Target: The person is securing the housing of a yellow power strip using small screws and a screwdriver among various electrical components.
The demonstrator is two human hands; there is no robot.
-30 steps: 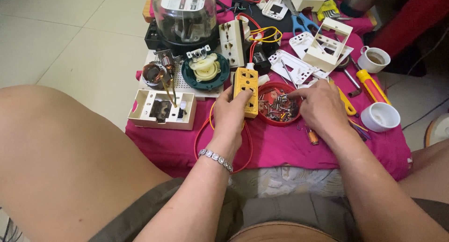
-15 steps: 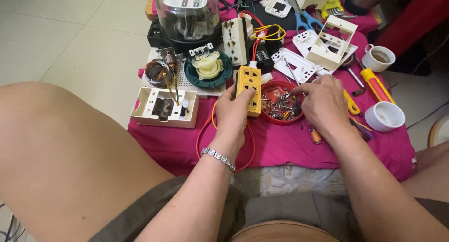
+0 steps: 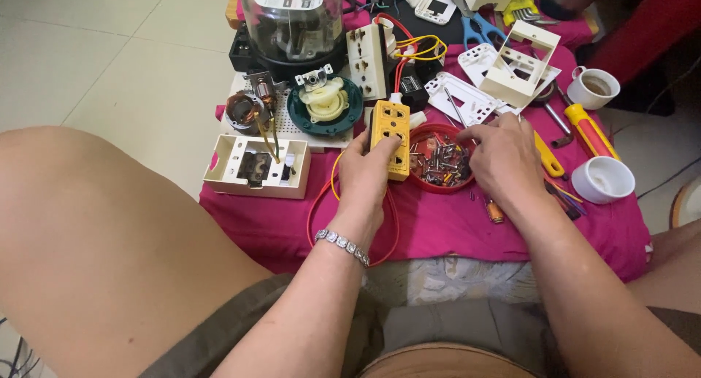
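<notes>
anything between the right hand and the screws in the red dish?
Nothing visible. The right hand sits at the rim of the red dish, fingers over the screws. The left hand holds the yellow socket block beside it.

Both forearms reach forward from the lap, bare knees spread to either side. The left hand (image 3: 363,175) is curled in a grip, a bracelet at its wrist. The right hand (image 3: 504,157) lies palm down, fingers bent and pointing left.
</notes>
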